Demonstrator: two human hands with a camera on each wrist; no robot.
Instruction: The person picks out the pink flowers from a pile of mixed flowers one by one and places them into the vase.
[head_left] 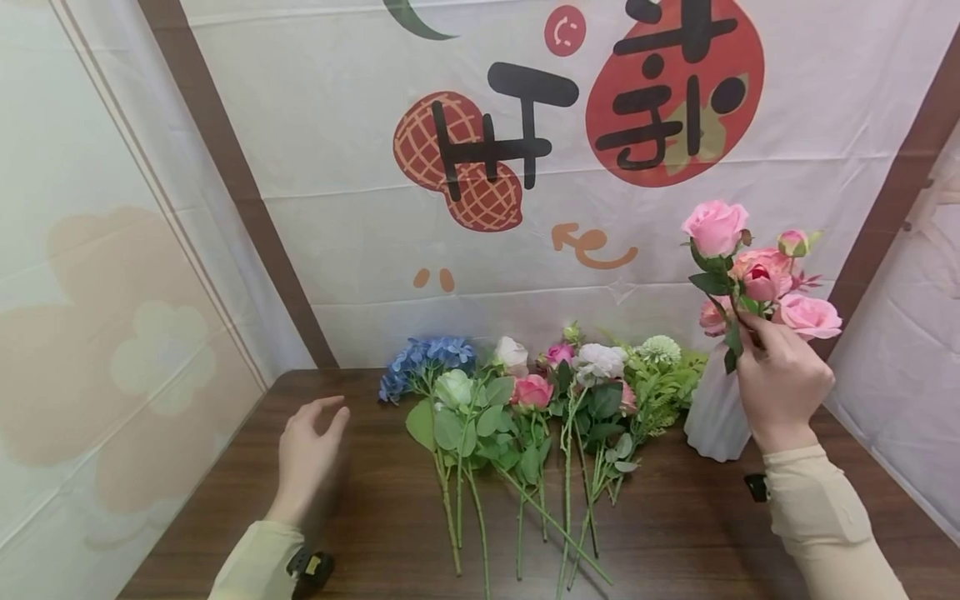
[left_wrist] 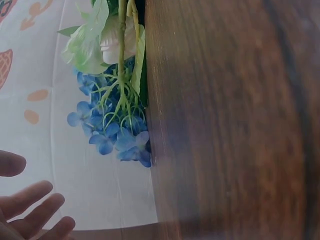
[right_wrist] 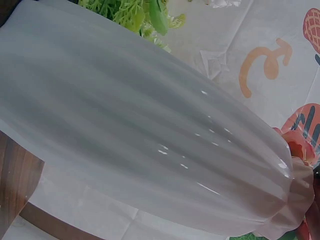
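Observation:
My right hand (head_left: 783,375) pinches the leafy stem of a pink rose (head_left: 715,227) over the mouth of a white ribbed vase (head_left: 716,421). Other pink blooms (head_left: 806,315) and a small bud (head_left: 793,242) cluster at the vase's top. In the right wrist view the pale vase (right_wrist: 150,125) fills most of the picture, and the fingers are hidden. My left hand (head_left: 311,458) hovers over the left side of the table, fingers relaxed and holding nothing. Beyond it lies a blue hydrangea (head_left: 427,362); its blue petals (left_wrist: 105,142) show in the left wrist view.
Several cut flowers lie across the brown table (head_left: 360,533), stems toward me: a pale green rose (head_left: 454,388), a pink rose (head_left: 532,391), a white bloom (head_left: 600,363) and green foliage (head_left: 667,379). A printed white cloth (head_left: 337,233) hangs behind.

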